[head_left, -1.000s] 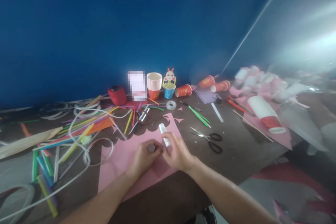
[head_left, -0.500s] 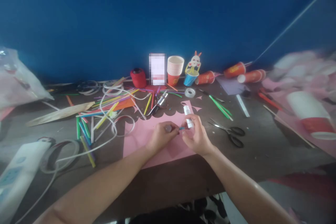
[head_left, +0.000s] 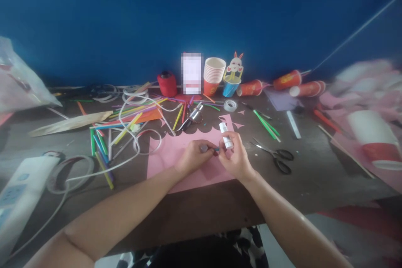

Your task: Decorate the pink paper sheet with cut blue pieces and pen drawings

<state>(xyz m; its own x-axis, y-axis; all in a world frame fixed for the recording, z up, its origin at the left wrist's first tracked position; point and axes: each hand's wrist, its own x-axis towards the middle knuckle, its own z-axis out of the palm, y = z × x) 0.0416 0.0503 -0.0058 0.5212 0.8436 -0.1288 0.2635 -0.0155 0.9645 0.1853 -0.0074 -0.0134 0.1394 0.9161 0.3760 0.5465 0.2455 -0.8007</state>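
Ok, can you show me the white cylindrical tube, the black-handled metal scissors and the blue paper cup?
White cylindrical tube (head_left: 225,137): head view, middle of its body.
Black-handled metal scissors (head_left: 274,154): head view, where blades meet handles.
Blue paper cup (head_left: 231,88): head view, front of its side.

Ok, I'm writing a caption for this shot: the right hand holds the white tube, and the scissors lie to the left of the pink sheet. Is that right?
Not quite: the scissors lie to the right of the pink sheet, as the head view shows. The right hand does hold the white tube.
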